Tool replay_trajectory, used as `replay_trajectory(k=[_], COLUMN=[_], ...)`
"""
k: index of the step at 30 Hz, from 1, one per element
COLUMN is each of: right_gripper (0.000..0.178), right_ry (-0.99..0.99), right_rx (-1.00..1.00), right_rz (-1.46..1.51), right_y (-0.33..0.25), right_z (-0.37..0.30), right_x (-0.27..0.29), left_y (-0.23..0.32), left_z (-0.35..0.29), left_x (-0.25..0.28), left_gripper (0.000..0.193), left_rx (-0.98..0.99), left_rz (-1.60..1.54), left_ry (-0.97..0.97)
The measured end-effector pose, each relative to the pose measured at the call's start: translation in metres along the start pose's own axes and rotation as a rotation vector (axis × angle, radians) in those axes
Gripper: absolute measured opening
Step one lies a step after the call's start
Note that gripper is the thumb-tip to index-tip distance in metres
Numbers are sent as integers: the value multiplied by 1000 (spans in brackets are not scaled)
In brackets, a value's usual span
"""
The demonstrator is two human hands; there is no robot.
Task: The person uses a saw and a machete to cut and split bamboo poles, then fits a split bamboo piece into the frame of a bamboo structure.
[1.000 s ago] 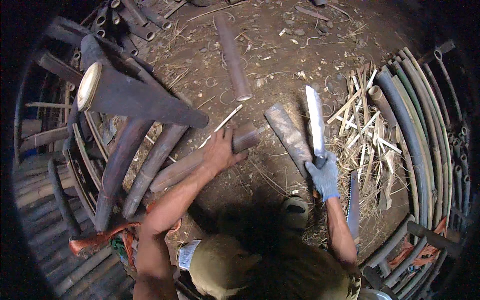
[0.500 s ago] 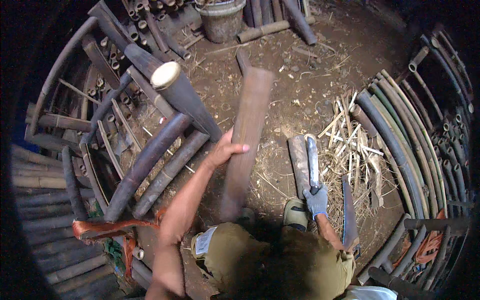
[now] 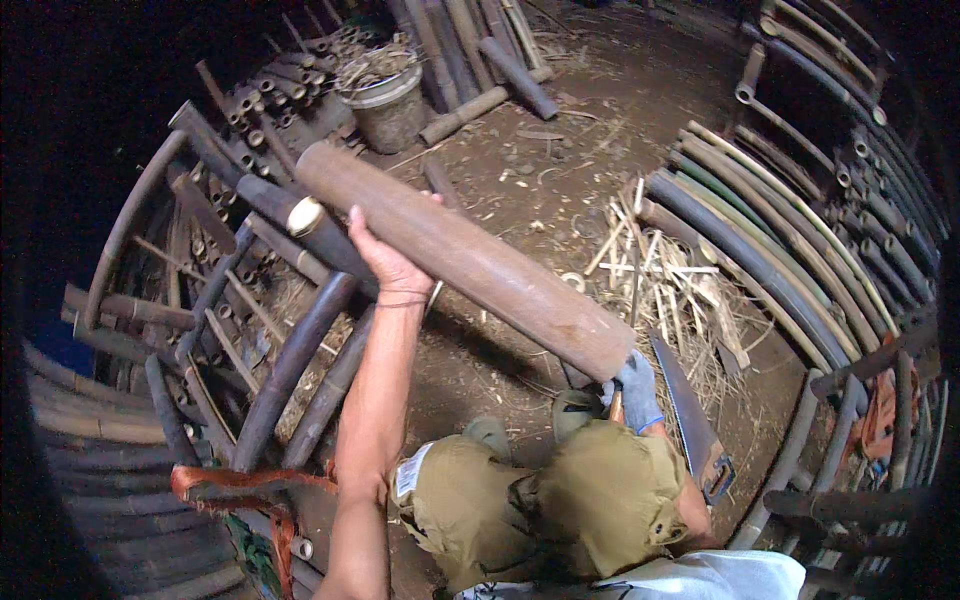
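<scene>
A thick brown length of bamboo (image 3: 470, 260) slants across the middle, its far end up at the left and its near end low at the right. Beneath its far half, my left hand (image 3: 385, 255) is closed around the edge, thumb and fingertips showing. My right hand (image 3: 638, 390), in a grey-blue glove, is at the near end, its fingers wrapped around a knife whose wooden handle (image 3: 616, 404) shows. The bamboo hides the knife's blade. On the ground right of the glove lies a handsaw (image 3: 690, 405).
A bamboo post with a pale cut top (image 3: 305, 216) and dark poles stand close on the left. Pale bamboo strips (image 3: 660, 270) are heaped at right, beside stacked long poles (image 3: 760, 250). A bucket (image 3: 388, 110) of scraps stands at the back.
The bamboo length has turned from nearly upright to a slant, its far end swinging left and its near end reaching my right hand. The knife blade has gone out of sight behind it.
</scene>
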State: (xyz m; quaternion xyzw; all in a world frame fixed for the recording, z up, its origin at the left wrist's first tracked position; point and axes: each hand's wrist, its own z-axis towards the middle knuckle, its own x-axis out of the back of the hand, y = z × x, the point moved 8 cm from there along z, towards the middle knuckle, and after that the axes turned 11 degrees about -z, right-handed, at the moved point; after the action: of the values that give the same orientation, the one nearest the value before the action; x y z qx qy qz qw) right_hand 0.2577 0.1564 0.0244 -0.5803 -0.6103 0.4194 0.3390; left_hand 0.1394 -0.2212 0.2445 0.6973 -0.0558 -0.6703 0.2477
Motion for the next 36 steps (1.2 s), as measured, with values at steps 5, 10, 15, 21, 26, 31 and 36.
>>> replay_trajectory(k=[5, 10, 15, 21, 26, 31, 36], right_gripper=[42, 39, 30, 28, 38, 66, 60], right_ry=[-126, 17, 46, 142, 155, 293, 134], right_rx=[159, -10, -91, -105, 37, 102, -166], right_rz=[542, 413, 454, 56, -615, -781, -883], right_y=[-110, -88, -65, -21, 11, 46, 93], right_z=[-53, -34, 8, 44, 67, 81, 80], right_x=[10, 41, 88, 96, 67, 26, 10], left_y=[-48, -81, -104, -95, -71, -95, -101], left_z=[0, -11, -33, -156, -217, -188, -184], left_x=[-18, -14, 15, 192, 332, 354, 385], left_gripper=[88, 77, 67, 76, 90, 87, 86], left_rx=[-19, -51, 100, 229, 165, 183, 315], left_rz=[-24, 41, 107, 205, 60, 67, 237], left_ry=[-66, 109, 140, 579, 971, 984, 933])
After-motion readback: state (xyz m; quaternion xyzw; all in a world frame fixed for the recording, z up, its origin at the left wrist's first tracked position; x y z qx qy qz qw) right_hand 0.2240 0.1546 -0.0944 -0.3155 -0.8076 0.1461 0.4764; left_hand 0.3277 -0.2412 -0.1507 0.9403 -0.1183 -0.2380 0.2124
